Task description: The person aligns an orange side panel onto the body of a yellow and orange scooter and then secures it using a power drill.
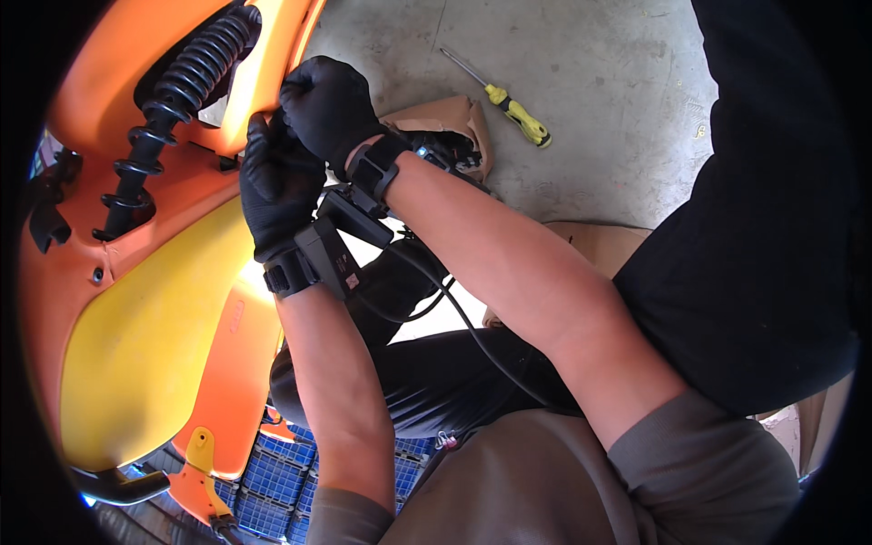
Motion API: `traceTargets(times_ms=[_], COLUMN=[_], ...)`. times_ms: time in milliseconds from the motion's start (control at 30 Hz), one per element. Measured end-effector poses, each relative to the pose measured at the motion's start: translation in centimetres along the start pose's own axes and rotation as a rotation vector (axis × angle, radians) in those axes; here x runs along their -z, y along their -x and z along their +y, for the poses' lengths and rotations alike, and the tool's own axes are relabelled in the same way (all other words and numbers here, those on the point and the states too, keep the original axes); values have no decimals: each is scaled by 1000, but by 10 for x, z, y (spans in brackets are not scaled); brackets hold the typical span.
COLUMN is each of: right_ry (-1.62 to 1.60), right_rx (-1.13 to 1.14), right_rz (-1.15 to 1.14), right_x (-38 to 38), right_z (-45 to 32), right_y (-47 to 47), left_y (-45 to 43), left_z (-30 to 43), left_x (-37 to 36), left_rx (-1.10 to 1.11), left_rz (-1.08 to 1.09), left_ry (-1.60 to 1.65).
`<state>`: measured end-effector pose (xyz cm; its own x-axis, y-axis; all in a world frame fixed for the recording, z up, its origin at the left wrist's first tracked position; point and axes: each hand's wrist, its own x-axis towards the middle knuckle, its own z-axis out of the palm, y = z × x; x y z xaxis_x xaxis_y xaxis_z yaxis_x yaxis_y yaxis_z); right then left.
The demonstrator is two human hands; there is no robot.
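Observation:
In a black glove, my left hand [283,187] is against the lower edge of an orange plastic body panel [255,82], fingers pointing up. My right hand [332,102], gloved likewise, is curled just above it at the same edge. The fingertips of both hands meet close together and are largely hidden, so any small part between them cannot be made out. Left of the hands, a black coil-spring shock absorber [178,112] shows through the panel's opening. A yellow panel [146,340] lies below it.
A screwdriver with a yellow-and-black handle [521,119] lies on the concrete floor [599,61]. Nearer my right wrist is a torn cardboard box [443,116] holding dark parts. A black cable [470,327] runs from the wrist-worn devices [330,255]. Blue mesh crates [272,470] stand at the bottom.

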<state>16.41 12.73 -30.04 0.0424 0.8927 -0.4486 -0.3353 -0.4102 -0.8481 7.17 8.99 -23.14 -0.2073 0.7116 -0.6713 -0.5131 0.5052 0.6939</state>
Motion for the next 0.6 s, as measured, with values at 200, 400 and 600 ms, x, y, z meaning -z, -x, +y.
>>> traceTargets(times_ms=[200,400,600], right_ry=[-545,-120,-216], right_rx=[-588,-236,-259], right_rz=[-287,-546,-391], right_x=[18,25,7], right_z=[-17,-8,5], right_y=[-7,-15,-14], left_y=[-1,6,-2], left_z=[6,5,2], left_x=[13,3,3], left_rx=[31,-8,20], left_rz=[-267,-38,-103], left_ry=[-1,-163,-21])
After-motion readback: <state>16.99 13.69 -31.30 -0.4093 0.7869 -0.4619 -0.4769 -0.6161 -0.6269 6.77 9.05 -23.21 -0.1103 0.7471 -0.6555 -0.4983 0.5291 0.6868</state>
